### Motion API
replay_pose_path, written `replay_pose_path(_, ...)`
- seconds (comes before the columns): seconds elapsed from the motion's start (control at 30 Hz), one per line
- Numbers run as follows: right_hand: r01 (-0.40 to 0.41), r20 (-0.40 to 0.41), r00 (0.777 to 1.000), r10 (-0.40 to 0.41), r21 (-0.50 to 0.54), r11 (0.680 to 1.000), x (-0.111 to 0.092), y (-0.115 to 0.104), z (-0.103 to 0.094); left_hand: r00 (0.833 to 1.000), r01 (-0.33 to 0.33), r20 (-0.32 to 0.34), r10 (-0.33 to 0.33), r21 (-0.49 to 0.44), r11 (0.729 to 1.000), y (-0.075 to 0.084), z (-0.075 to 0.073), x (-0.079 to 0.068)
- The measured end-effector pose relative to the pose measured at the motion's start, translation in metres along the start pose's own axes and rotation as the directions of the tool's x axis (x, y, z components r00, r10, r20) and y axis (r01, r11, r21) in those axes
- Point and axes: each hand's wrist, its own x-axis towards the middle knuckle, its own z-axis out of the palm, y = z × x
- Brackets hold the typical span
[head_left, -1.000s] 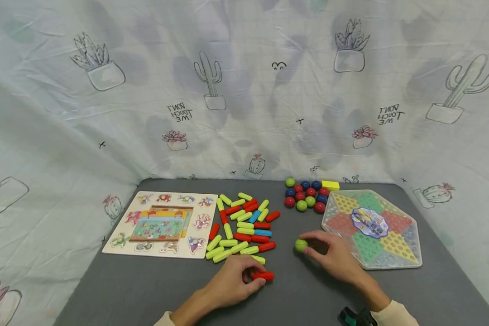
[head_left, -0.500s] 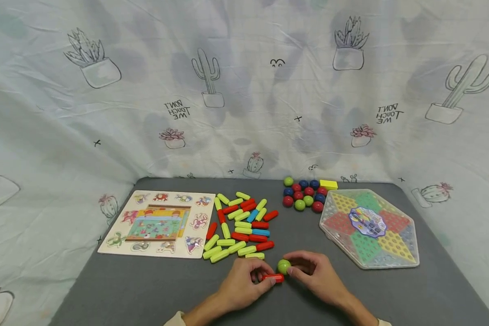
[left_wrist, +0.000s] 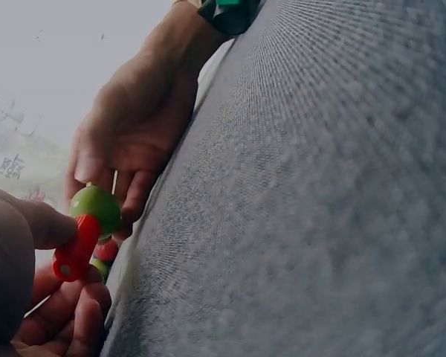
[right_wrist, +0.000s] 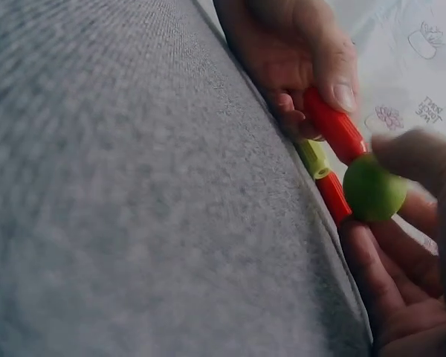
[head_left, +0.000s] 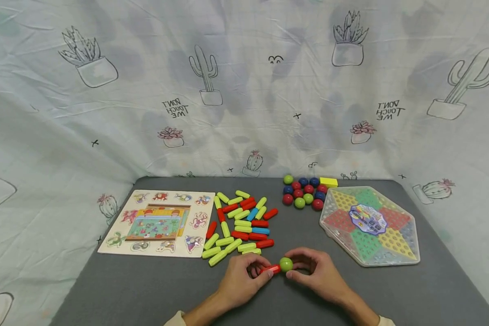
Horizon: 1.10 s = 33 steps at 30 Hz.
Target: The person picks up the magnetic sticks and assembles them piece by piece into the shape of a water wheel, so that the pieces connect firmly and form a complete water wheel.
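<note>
Between thumb and fingers, my left hand (head_left: 244,277) pinches a short red rod (head_left: 272,269), which has a small hole in its near end in the left wrist view. My right hand (head_left: 315,274) pinches a glossy green ball (head_left: 286,264). The rod's far end meets the side of the ball in all three views. Both are held in front of the pile of rods. Left of them lie several loose yellow-green rods (head_left: 218,258), red rods (head_left: 265,243) and a few blue rods (head_left: 260,231).
A wooden animal puzzle board (head_left: 155,249) lies at the left of the grey table (head_left: 146,290). Several red, blue and green balls (head_left: 299,203) and a yellow block (head_left: 328,182) sit at the back. To the right is a hexagonal Chinese checkers board (head_left: 371,226). A patterned curtain (head_left: 244,90) hangs behind.
My right hand has brought the green ball leftward from near the checkers board to the red rod. My left hand has moved slightly right, and rod and ball now meet end to side.
</note>
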Motion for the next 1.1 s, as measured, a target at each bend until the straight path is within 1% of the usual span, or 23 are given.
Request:
replay_pose_path(0.07,0.040,-0.008,0.999,-0.040,-0.036,0.999,0.001,0.002,0.000,1.000,0.001,0.022,-0.001,-0.011,1.000,0.000,-0.001,0.001)
replay_pose_path(0.13,0.070,-0.025,0.997,-0.073,-0.090,0.993,0.001,0.003,-0.001,0.999,0.003,0.036,-0.002,-0.044,0.999,0.000,-0.004,0.002)
replay_pose_path(0.2,0.088,-0.044,0.994,-0.095,-0.150,0.985,0.002,0.004,-0.002,1.000,0.004,0.018,-0.003,-0.094,0.996,-0.001,-0.008,0.004)
replay_pose_path(0.27,0.081,-0.063,0.994,-0.094,-0.192,0.978,0.002,0.003,-0.004,0.999,-0.014,-0.041,0.008,-0.144,0.990,-0.002,-0.013,0.006)
replay_pose_path(0.3,0.071,-0.070,0.994,-0.087,-0.205,0.976,0.002,0.003,-0.005,0.997,-0.028,-0.082,0.015,-0.159,0.987,-0.002,-0.015,0.007)
replay_pose_path(0.37,0.056,-0.070,0.995,-0.073,-0.224,0.973,0.002,0.002,-0.008,0.984,-0.067,-0.174,0.039,-0.162,0.984,-0.004,-0.019,0.008)
replay_pose_path(0.43,0.046,-0.065,0.996,-0.062,-0.234,0.971,0.001,0.002,-0.009,0.966,-0.103,-0.248,0.070,-0.124,0.987,-0.006,-0.022,0.010)
replay_pose_path(0.47,0.049,-0.059,0.996,-0.065,-0.241,0.969,0.001,0.002,-0.010,0.959,-0.112,-0.271,0.082,-0.099,0.989,-0.007,-0.022,0.011)
replay_pose_path(0.53,0.060,-0.050,0.996,-0.075,-0.250,0.966,0.001,0.003,-0.011,0.950,-0.127,-0.289,0.116,-0.020,0.992,-0.009,-0.024,0.011)
replay_pose_path(0.6,0.069,-0.045,0.995,-0.084,-0.257,0.964,0.001,0.003,-0.012,0.954,-0.125,-0.265,0.140,0.070,0.990,-0.010,-0.024,0.011)
replay_pose_path(0.67,0.080,-0.045,0.994,-0.095,-0.268,0.960,0.000,0.004,-0.012,0.959,-0.131,-0.226,0.169,0.174,0.976,-0.010,-0.024,0.011)
replay_pose_path(0.77,0.094,-0.043,0.993,-0.110,-0.277,0.956,0.000,0.004,-0.012,0.966,-0.132,-0.168,0.194,0.324,0.937,-0.009,-0.023,0.010)
replay_pose_path(0.87,0.123,-0.035,0.990,-0.138,-0.275,0.953,0.000,0.005,-0.013,0.964,-0.157,-0.128,0.232,0.429,0.890,-0.011,-0.021,0.010)
replay_pose_path(0.93,0.138,-0.029,0.988,-0.151,-0.276,0.951,0.001,0.005,-0.012,0.962,-0.180,-0.100,0.254,0.466,0.866,-0.011,-0.020,0.010)
replay_pose_path(0.97,0.144,-0.026,0.987,-0.157,-0.278,0.950,0.001,0.005,-0.012,0.959,-0.200,-0.087,0.270,0.468,0.861,-0.012,-0.020,0.009)
replay_pose_path(1.03,0.138,-0.024,0.988,-0.152,-0.290,0.947,0.001,0.005,-0.012,0.955,-0.236,-0.055,0.292,0.456,0.858,-0.009,-0.020,0.008)
replay_pose_path(1.1,0.125,-0.022,0.990,-0.138,-0.302,0.945,0.000,0.005,-0.012,0.950,-0.280,-0.020,0.312,0.388,0.878,-0.008,-0.018,0.007)
